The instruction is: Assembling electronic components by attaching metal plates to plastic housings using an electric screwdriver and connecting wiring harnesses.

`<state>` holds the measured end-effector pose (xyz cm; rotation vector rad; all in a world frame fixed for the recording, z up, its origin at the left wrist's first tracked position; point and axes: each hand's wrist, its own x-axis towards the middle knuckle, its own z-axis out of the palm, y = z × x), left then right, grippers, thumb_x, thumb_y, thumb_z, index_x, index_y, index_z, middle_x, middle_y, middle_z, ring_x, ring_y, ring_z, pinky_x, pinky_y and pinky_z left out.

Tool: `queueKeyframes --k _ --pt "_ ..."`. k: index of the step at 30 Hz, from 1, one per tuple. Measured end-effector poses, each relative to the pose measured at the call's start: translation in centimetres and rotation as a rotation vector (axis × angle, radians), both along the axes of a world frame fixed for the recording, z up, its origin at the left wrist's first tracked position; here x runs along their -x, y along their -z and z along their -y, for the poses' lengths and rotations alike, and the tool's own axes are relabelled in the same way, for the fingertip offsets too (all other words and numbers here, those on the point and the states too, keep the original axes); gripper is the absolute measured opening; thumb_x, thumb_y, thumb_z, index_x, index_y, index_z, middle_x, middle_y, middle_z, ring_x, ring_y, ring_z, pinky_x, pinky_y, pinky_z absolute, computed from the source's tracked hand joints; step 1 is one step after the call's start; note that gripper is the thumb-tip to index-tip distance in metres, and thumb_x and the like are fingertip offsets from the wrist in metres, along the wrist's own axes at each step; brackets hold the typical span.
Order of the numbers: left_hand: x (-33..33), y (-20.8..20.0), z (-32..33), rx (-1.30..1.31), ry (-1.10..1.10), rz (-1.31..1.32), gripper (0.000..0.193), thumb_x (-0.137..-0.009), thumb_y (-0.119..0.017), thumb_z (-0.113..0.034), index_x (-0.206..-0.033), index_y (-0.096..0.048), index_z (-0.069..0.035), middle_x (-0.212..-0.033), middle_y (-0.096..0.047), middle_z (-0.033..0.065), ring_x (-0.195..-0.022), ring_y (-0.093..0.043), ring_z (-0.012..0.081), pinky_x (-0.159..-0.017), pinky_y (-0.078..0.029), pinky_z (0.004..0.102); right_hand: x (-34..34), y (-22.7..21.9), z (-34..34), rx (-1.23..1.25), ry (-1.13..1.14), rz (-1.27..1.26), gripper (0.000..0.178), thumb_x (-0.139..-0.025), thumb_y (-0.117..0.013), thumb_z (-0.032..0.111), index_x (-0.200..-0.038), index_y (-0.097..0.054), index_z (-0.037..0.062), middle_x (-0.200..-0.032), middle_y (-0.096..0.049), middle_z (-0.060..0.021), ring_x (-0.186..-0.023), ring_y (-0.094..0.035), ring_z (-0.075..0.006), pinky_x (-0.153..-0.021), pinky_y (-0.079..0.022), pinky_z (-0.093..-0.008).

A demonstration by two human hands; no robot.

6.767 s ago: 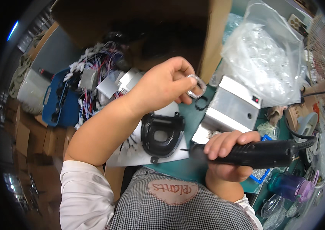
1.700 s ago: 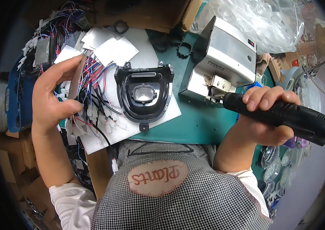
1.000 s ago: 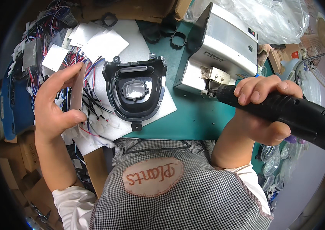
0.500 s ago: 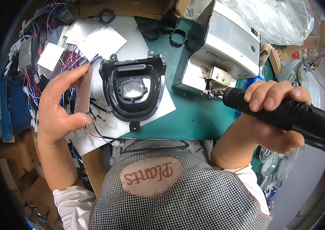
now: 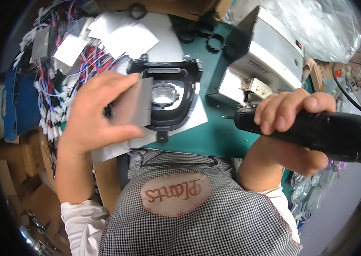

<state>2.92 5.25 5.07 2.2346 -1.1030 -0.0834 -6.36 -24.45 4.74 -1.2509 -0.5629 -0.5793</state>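
My left hand [image 5: 97, 113], slightly blurred, grips a thin square grey plate [image 5: 144, 102] by its edges between thumb and fingers. The plate stands tilted over the left side of a black lamp housing [image 5: 180, 113] with a clear oval lens [image 5: 163, 94] in its middle. My right hand [image 5: 293, 123] is wrapped round a black electric screwdriver [image 5: 338, 132], its thin bit pointing left above the green mat. Just beyond the bit is the outlet of a silver-and-black screw feeder [image 5: 270, 55]. Whether a screw sits on the bit I cannot tell.
The housing lies on a white foam sheet [image 5: 199, 113] over a green mat [image 5: 227, 136]. To the left are bundled wires [image 5: 57, 100] and several white square plates [image 5: 131, 40]. Black rings [image 5: 215, 42] lie at the back, clear plastic bags [image 5: 321, 30] at the far right.
My left hand has carried the plate rightward, over the housing's left edge. The screwdriver has moved left, away from the feeder's outlet, and its bit now shows. The whole view has shifted slightly.
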Motion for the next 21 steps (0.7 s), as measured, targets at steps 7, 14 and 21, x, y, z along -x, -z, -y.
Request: queueKeyframes --k 7,14,21 --pt "1.0 1.5 2.9 -0.078 -0.136 0.243 0.068 -0.053 -0.083 -0.03 -0.112 -0.061 -0.005 -0.115 -0.057 0.0113 -0.12 -0.046 0.0356 -0.101 -0.037 0.0466 -2.4 -1.3 -1.3 0.063 -0.247 0.117 0.076 -0.077 -0.065 0.063 -0.122 -0.042 0.0047 -0.082 -0.054 -0.0059 -0.06 -0.055 -0.0154 -0.057 -0.049 -0.0304" --pt "1.0 3.2 4.6 -0.038 -0.156 0.19 0.063 -0.058 -0.082 -0.033 -0.109 -0.061 -0.003 -0.116 -0.058 0.0124 -0.122 -0.045 0.0348 -0.103 -0.033 0.0494 -4.3 -0.4 -3.8 -0.015 -0.243 0.184 0.079 -0.079 -0.061 0.064 -0.124 -0.042 0.0031 -0.083 -0.053 -0.0066 -0.062 -0.055 -0.0167 -0.058 -0.048 -0.0317" --pt "0.7 3.7 4.9 -0.029 -0.15 0.193 0.064 -0.058 -0.082 -0.033 -0.11 -0.06 -0.004 -0.113 -0.059 0.0119 -0.121 -0.047 0.0332 -0.105 -0.031 0.0517 -5.3 0.5 -4.2 -0.031 -0.222 0.167 0.079 -0.08 -0.057 0.066 -0.123 -0.042 0.0024 -0.08 -0.052 -0.0077 -0.06 -0.056 -0.0184 -0.058 -0.049 -0.033"
